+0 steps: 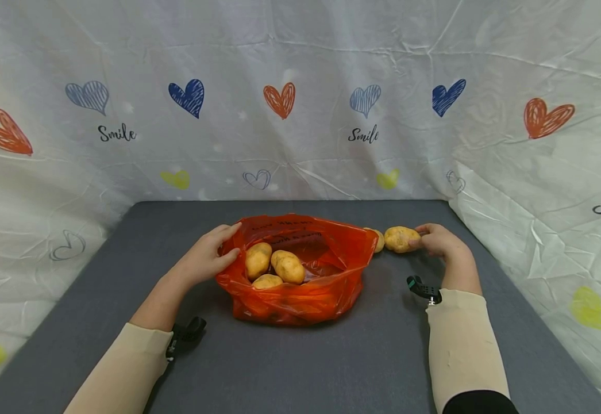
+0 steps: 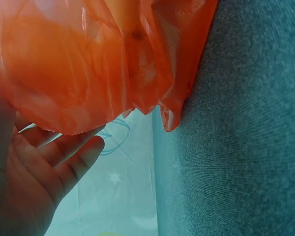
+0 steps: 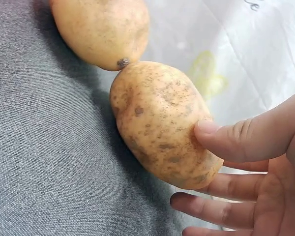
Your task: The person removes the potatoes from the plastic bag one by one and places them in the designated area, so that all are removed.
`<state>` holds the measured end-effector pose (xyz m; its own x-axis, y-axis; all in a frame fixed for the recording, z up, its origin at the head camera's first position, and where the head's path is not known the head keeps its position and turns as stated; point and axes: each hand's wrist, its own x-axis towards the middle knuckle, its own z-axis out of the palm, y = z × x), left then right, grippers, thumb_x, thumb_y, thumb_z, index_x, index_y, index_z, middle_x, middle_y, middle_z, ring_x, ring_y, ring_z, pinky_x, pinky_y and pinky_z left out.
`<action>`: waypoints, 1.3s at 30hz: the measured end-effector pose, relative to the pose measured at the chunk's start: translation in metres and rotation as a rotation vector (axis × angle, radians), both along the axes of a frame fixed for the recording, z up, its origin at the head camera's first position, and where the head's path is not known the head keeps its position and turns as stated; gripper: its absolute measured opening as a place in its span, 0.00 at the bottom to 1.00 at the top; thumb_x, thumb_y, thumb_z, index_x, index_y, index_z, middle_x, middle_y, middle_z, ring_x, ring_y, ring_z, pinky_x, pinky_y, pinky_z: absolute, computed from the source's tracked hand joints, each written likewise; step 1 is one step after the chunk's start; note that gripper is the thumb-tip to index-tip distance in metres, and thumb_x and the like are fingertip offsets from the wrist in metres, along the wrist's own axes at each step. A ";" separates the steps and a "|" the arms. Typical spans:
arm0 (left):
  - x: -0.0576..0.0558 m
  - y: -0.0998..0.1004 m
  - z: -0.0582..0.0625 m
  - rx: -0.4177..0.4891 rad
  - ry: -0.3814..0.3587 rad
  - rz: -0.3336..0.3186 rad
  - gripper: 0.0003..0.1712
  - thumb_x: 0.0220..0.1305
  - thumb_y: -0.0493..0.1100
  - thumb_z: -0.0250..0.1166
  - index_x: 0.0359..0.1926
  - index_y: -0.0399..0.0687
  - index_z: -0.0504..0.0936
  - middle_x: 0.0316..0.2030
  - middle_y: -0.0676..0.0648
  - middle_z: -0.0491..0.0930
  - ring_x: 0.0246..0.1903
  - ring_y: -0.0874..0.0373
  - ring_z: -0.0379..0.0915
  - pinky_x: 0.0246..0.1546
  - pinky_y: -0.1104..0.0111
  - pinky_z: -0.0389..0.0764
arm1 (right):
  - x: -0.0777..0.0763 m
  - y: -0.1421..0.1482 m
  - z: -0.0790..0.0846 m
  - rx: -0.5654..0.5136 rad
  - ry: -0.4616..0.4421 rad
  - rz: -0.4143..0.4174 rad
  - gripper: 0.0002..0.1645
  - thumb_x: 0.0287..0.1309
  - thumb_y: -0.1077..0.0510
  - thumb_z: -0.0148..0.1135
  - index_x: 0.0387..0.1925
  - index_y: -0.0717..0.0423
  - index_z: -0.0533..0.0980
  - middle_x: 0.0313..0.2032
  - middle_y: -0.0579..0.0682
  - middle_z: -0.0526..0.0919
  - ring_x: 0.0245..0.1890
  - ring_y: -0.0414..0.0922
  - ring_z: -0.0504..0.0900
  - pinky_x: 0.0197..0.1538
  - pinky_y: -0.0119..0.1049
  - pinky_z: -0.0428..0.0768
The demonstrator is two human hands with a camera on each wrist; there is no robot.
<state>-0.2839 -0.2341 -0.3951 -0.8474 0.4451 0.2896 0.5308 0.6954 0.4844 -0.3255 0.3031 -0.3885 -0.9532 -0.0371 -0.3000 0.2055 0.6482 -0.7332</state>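
Observation:
A red plastic bag (image 1: pixel 295 302) stands with its mouth spread wide, and several potatoes (image 1: pixel 287 267) show inside it. At the bag's left rim is my left hand (image 1: pixel 212 247), the rim lying between thumb and fingers. In the left wrist view the red film covers part of the left hand's fingers (image 2: pixel 81 162). My right hand (image 1: pixel 440 241) holds a potato (image 1: pixel 401 239) to the right of the bag, thumb on one side and fingers at its end. The right wrist view shows this speckled potato (image 3: pixel 162 128) end to end with another potato (image 3: pixel 103 29).
Behind the bag's right edge, the second loose potato (image 1: pixel 378 240) is partly hidden. Grey cloth covers the table (image 1: pixel 311 368). A white sheet (image 1: pixel 321 57) printed with hearts hangs along the back and both sides. Each wrist wears a black camera mount (image 1: pixel 423 287).

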 end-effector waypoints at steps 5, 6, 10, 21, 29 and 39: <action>0.000 0.000 0.000 -0.002 -0.001 0.001 0.37 0.71 0.38 0.65 0.77 0.38 0.63 0.61 0.38 0.74 0.44 0.49 0.73 0.43 0.56 0.80 | 0.000 0.000 0.000 0.008 0.001 0.016 0.44 0.71 0.57 0.60 0.76 0.74 0.51 0.73 0.75 0.55 0.70 0.69 0.60 0.66 0.63 0.66; 0.000 0.000 0.000 -0.002 -0.001 -0.001 0.37 0.71 0.38 0.65 0.77 0.38 0.63 0.61 0.38 0.74 0.44 0.49 0.73 0.43 0.56 0.80 | 0.000 0.000 0.000 0.010 0.000 0.020 0.44 0.72 0.57 0.60 0.76 0.74 0.51 0.73 0.75 0.55 0.70 0.69 0.60 0.66 0.63 0.66; 0.001 0.000 0.001 0.000 0.000 -0.007 0.37 0.71 0.38 0.65 0.77 0.37 0.63 0.61 0.37 0.74 0.42 0.50 0.72 0.40 0.58 0.78 | 0.002 0.002 0.003 0.006 -0.006 0.025 0.47 0.71 0.56 0.61 0.78 0.72 0.48 0.73 0.75 0.55 0.71 0.70 0.58 0.67 0.64 0.64; 0.000 0.000 0.001 0.000 0.007 -0.012 0.37 0.71 0.38 0.65 0.77 0.37 0.63 0.60 0.38 0.74 0.39 0.51 0.71 0.38 0.59 0.77 | 0.017 -0.011 0.038 0.075 0.094 0.054 0.52 0.72 0.50 0.61 0.81 0.65 0.42 0.75 0.73 0.51 0.73 0.72 0.52 0.68 0.68 0.57; 0.000 0.000 0.001 0.001 0.003 -0.003 0.37 0.71 0.38 0.65 0.77 0.38 0.63 0.61 0.38 0.74 0.44 0.50 0.73 0.42 0.57 0.79 | 0.033 -0.037 0.069 0.065 0.243 0.132 0.54 0.68 0.40 0.65 0.81 0.61 0.50 0.74 0.66 0.62 0.73 0.65 0.59 0.68 0.63 0.63; 0.003 0.001 0.003 0.009 0.021 -0.008 0.37 0.71 0.38 0.64 0.77 0.37 0.63 0.61 0.37 0.75 0.48 0.48 0.74 0.46 0.55 0.80 | 0.053 -0.078 0.091 -0.117 0.342 0.224 0.39 0.70 0.47 0.65 0.75 0.57 0.65 0.70 0.57 0.70 0.68 0.56 0.72 0.65 0.56 0.70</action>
